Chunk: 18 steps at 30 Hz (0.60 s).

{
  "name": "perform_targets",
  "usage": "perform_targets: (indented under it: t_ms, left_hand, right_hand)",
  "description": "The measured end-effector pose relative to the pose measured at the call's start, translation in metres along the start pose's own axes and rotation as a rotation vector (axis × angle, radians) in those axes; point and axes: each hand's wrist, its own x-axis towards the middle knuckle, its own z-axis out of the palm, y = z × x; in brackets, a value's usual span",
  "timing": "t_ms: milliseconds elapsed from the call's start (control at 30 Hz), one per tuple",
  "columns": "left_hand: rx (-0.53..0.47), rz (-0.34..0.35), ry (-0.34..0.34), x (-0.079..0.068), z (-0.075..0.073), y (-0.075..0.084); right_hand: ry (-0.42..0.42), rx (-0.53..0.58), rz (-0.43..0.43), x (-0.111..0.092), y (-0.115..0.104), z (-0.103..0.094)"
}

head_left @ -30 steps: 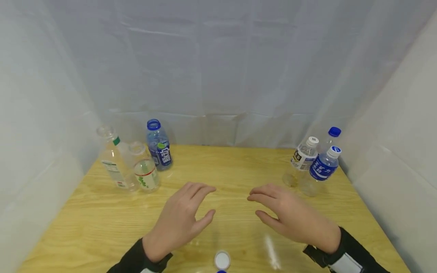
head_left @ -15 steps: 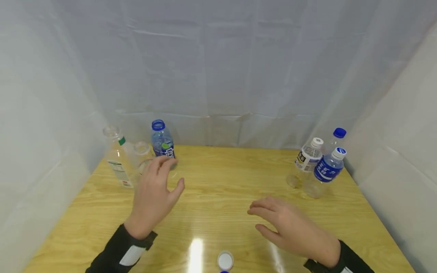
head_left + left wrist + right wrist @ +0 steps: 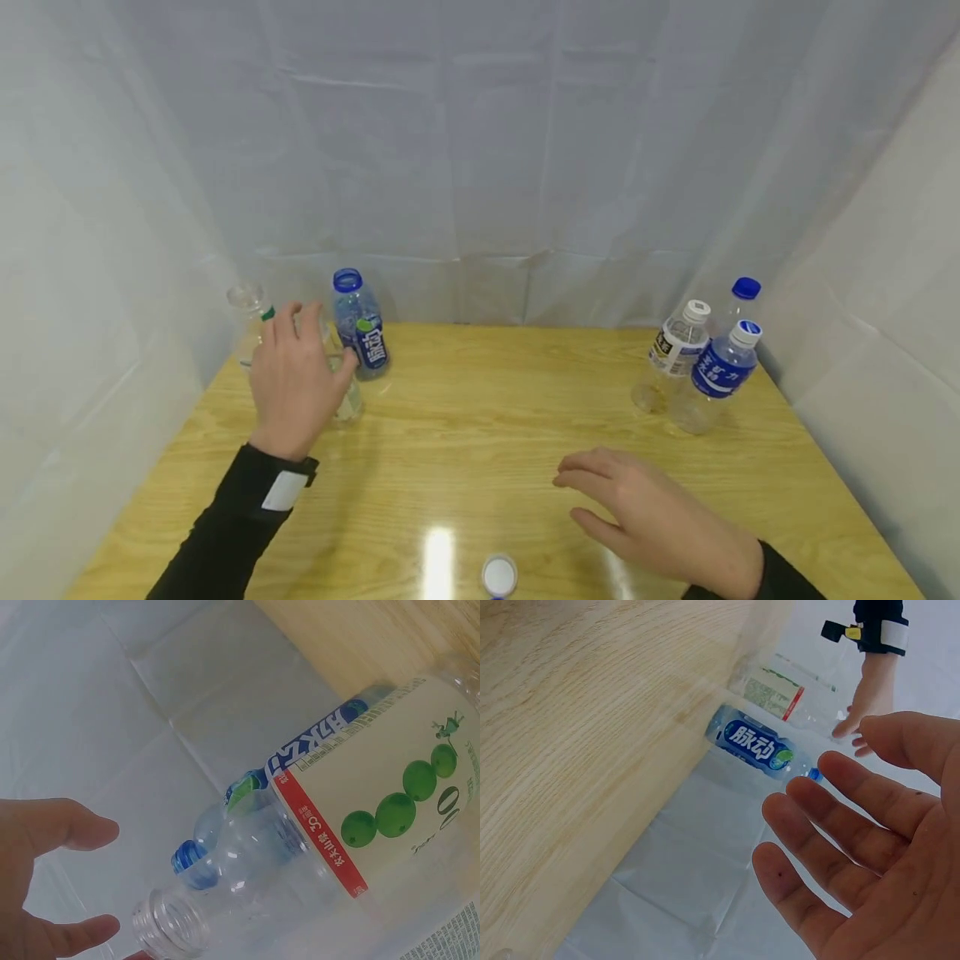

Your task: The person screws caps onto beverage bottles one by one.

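My left hand (image 3: 296, 379) reaches over the uncapped bottles at the left, thumb and fingers parted. In the left wrist view its fingertips (image 3: 94, 825) are just off the mouth of a clear bottle (image 3: 405, 795) whose label shows green fruit. That bottle stands upright, mostly hidden behind the hand in the head view. Beside it are an uncapped blue bottle (image 3: 363, 333) and a taller clear bottle (image 3: 246, 302), partly covered by the hand. Over the front right of the table hovers my right hand (image 3: 652, 517), fingers relaxed and holding nothing.
At the back right three capped bottles stand close together: one with a dark-and-white label (image 3: 677, 346), one with a blue label (image 3: 718, 371), and a blue-capped one (image 3: 742, 293) behind. A white cap (image 3: 498, 577) lies near the front edge. Sheeting (image 3: 487, 150) encloses the table's back and sides.
My left hand has moved left and away from me, from mid-table to the left bottles. The right hand has drawn back slightly toward me. The bottles have stayed put.
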Motion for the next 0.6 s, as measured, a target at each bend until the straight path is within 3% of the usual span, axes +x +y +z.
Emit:
perform_targets:
  t_ms: [233,600]
  left_hand:
    - [-0.002,-0.097,-0.088,0.004,0.0037,-0.0031]
    - [-0.133,-0.182,-0.169,0.005,0.0008,-0.0024]
  right_hand:
    - [0.001,0.004,0.002,-0.0062,0.0014,0.0009]
    - [0.002,0.01,0.018,-0.0086,0.0034,0.0045]
